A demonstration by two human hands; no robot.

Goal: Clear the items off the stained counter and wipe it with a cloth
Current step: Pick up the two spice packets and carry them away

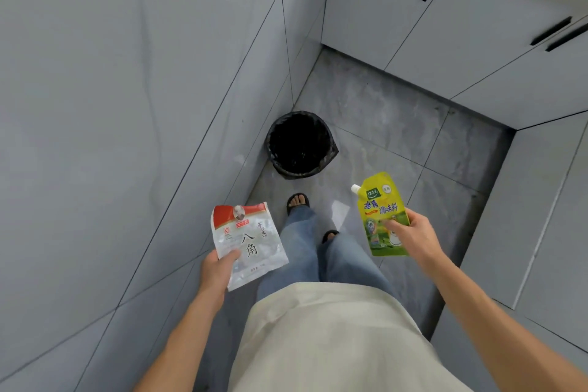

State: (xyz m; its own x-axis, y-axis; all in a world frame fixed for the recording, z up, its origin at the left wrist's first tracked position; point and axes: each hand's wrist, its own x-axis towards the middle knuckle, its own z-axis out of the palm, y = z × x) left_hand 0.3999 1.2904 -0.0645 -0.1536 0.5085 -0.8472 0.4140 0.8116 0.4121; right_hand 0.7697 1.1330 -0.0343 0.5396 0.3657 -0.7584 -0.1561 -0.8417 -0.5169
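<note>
Both hands [219, 267] pinching pkts, prob.

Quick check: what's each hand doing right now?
Left hand: grips the clear spice packet.
Right hand: grips the yellow spouted pouch.

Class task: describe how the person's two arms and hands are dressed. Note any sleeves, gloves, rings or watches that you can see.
Both forearms are bare up to the picture's lower edge, with no sleeve in view. The left hand and the right hand wear no gloves. No ring, watch or bracelet shows on either wrist or on the visible fingers.
</note>
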